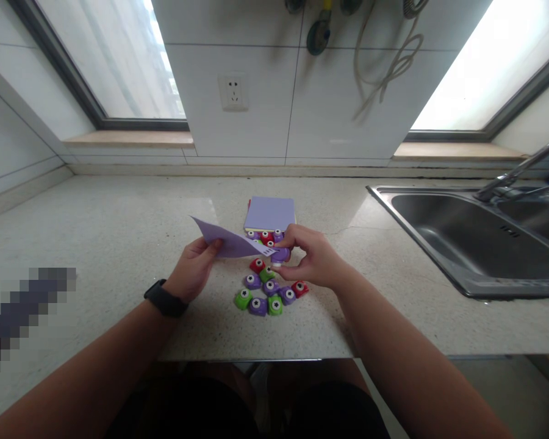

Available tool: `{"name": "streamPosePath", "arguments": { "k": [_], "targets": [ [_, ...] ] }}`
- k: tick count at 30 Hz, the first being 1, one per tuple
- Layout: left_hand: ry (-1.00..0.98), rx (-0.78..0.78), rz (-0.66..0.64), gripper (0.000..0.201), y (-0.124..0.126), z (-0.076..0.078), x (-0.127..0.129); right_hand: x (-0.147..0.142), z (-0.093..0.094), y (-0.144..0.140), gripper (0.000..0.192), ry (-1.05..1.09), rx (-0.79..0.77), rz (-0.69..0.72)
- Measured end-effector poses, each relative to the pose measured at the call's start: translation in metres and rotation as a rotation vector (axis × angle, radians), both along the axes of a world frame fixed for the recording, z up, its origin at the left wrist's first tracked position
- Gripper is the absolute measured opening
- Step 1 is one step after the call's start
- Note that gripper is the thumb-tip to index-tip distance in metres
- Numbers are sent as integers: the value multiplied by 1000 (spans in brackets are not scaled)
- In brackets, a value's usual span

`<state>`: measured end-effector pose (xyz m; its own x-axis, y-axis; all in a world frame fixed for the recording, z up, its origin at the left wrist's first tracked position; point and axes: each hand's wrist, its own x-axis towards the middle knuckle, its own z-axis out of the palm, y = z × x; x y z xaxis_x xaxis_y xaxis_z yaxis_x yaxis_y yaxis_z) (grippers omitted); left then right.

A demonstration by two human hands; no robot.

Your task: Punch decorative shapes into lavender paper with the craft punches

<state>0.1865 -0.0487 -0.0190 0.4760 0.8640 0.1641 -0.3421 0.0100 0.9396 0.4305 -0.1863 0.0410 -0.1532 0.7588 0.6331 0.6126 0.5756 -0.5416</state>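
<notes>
The left hand (193,266) pinches a purple paper sheet (229,242) above the counter (119,244), its long axis running left to right with one end in a purple punch (280,255) gripped by the closed right hand (313,259), over small punches (268,289)

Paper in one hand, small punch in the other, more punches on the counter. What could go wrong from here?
1. The left hand pinches the purple sheet at one end only; it may sag or slip out of the purple punch in the right hand.
2. The right forearm hangs over the loose punches; a sweep might scatter them.
</notes>
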Motion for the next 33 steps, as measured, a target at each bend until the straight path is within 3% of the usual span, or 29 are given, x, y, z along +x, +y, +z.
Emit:
{"name": "streamPosePath", "arguments": {
  "k": [7,17,25,33],
  "targets": [
    [44,-25,-18,33,-5,8,0,6,-11,4,34,199,-263,10],
    [39,-52,12,34,-3,8,2,21,-16,15,36,550,-323,-130],
    [69,-48,42,33,-3,9,2,29,-18,19,38,426,-426,-333],
    [58,-18,63,31,-3,10,3,33,-24,22,37,311,-478,-382]
  ]
}}
